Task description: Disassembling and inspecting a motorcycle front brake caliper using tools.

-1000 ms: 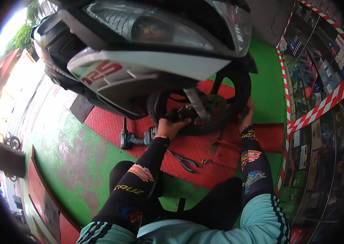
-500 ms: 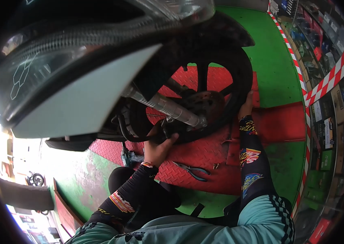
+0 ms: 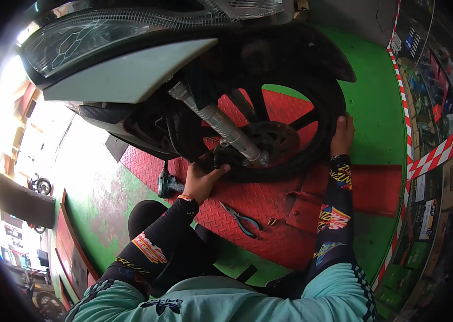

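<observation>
A motorcycle's front wheel (image 3: 329, 129) with a black tyre and dark spokes stands at the centre, its brake disc (image 3: 285, 140) beside the silver fork leg (image 3: 221, 124). My left hand (image 3: 201, 182) is closed around a black brake caliper (image 3: 227, 158) near the foot of the fork, thumb on top; its fingers are partly hidden. At the wheel's right side, my right hand (image 3: 343, 138) grips the tyre's outer edge. Pliers (image 3: 241, 219) with blue-green handles lie below the wheel, close to a few small brass-coloured pieces (image 3: 272, 221).
A teal and black power tool (image 3: 167, 182) lies left of my left hand. Red tread plate (image 3: 285, 247) covers the green floor (image 3: 368, 115) under the wheel. The grey-white fairing (image 3: 130, 75) overhangs at upper left. Red-and-white tape (image 3: 406, 115) edges a goods display at right.
My view has shifted, so the fairing sits higher and more of the wheel shows. Both hands keep their hold on the caliper and the tyre.
</observation>
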Motion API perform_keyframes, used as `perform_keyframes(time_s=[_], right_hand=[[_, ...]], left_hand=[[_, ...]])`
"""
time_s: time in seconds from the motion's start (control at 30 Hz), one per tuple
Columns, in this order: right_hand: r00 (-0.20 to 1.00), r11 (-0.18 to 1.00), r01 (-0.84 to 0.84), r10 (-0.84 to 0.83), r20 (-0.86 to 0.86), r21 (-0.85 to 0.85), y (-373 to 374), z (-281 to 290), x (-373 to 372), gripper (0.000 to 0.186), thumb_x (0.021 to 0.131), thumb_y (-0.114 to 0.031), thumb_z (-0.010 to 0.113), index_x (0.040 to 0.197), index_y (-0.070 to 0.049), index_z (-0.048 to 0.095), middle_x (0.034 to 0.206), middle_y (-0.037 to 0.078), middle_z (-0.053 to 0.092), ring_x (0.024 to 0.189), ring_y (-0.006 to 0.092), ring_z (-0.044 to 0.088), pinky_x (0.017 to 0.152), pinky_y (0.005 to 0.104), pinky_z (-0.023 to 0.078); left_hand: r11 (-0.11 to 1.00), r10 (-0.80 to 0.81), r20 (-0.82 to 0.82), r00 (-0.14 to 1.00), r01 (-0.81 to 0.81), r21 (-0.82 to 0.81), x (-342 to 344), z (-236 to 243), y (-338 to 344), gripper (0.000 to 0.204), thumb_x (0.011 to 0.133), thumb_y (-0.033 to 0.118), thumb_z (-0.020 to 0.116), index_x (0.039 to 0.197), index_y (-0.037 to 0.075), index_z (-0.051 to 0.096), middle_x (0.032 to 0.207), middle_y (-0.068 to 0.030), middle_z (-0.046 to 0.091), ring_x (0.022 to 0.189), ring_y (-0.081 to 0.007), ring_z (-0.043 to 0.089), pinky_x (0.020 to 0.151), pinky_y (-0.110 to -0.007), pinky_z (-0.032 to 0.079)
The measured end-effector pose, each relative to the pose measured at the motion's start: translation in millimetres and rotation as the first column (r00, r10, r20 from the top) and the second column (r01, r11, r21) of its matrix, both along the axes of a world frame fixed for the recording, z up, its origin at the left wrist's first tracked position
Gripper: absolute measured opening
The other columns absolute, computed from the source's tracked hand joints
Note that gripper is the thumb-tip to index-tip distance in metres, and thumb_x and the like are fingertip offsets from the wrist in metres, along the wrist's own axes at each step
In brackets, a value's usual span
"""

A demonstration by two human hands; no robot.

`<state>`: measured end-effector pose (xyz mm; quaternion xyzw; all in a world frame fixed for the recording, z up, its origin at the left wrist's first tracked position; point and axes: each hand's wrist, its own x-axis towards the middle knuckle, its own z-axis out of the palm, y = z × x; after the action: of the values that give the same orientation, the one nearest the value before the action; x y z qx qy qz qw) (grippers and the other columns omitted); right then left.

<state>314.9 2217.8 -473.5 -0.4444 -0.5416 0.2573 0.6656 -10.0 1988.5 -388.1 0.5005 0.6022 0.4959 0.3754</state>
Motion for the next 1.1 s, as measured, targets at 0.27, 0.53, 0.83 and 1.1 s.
perform_keyframes(time_s=[0.27, 0.53, 0.83, 1.1], right_hand=[[0.992, 0.995, -0.093, 0.089, 0.087, 0.047, -10, 71, 6, 0.074, 0.081, -0.055, 0.076, 0.124, 0.002, 0.057, 0.114, 0.014, 0.064, 0.106, 0.0243, 0.061, 0.094, 0.0376, 0.047], [0.934, 0.959, -0.282, 0.282, -0.221, 0.033, -3, -51, 30, 0.095, 0.079, -0.063, 0.074, 0.142, -0.001, 0.040, 0.125, 0.011, 0.057, 0.117, 0.0238, 0.056, 0.104, 0.0356, 0.043], [0.858, 0.930, -0.347, 0.264, -0.440, -0.119, 3, -77, -8, 0.079, 0.091, -0.056, 0.064, 0.140, 0.003, 0.044, 0.131, 0.012, 0.057, 0.118, 0.0257, 0.057, 0.101, 0.0383, 0.045], [0.968, 0.973, -0.227, 0.231, 0.096, -0.045, 15, 31, 14, 0.069, 0.087, -0.049, 0.070, 0.125, 0.007, 0.057, 0.118, 0.013, 0.065, 0.108, 0.0237, 0.061, 0.097, 0.0367, 0.045]], left_hand=[[0.999, 0.054, -0.061, 0.997, -0.054, -0.001, -1, 0, 3, 0.048, 0.086, 0.015, 0.076, 0.125, -0.005, 0.059, 0.113, -0.0098, 0.070, 0.105, -0.0141, 0.062, 0.096, -0.029, 0.046], [0.952, 0.278, -0.046, 0.959, -0.269, 0.146, 17, -29, 22, 0.045, 0.079, 0.013, 0.081, 0.117, -0.002, 0.061, 0.107, -0.0092, 0.069, 0.101, -0.0154, 0.063, 0.090, -0.031, 0.050], [0.956, 0.278, 0.024, 0.960, -0.279, 0.094, 15, -25, 17, 0.035, 0.086, 0.017, 0.075, 0.113, -0.003, 0.066, 0.100, -0.0050, 0.071, 0.091, -0.0100, 0.063, 0.083, -0.029, 0.051], [0.959, 0.283, -0.039, 0.958, -0.281, 0.045, 15, -16, 2, 0.041, 0.085, 0.019, 0.075, 0.117, -0.004, 0.064, 0.101, -0.0068, 0.071, 0.092, -0.0110, 0.063, 0.084, -0.028, 0.051]])
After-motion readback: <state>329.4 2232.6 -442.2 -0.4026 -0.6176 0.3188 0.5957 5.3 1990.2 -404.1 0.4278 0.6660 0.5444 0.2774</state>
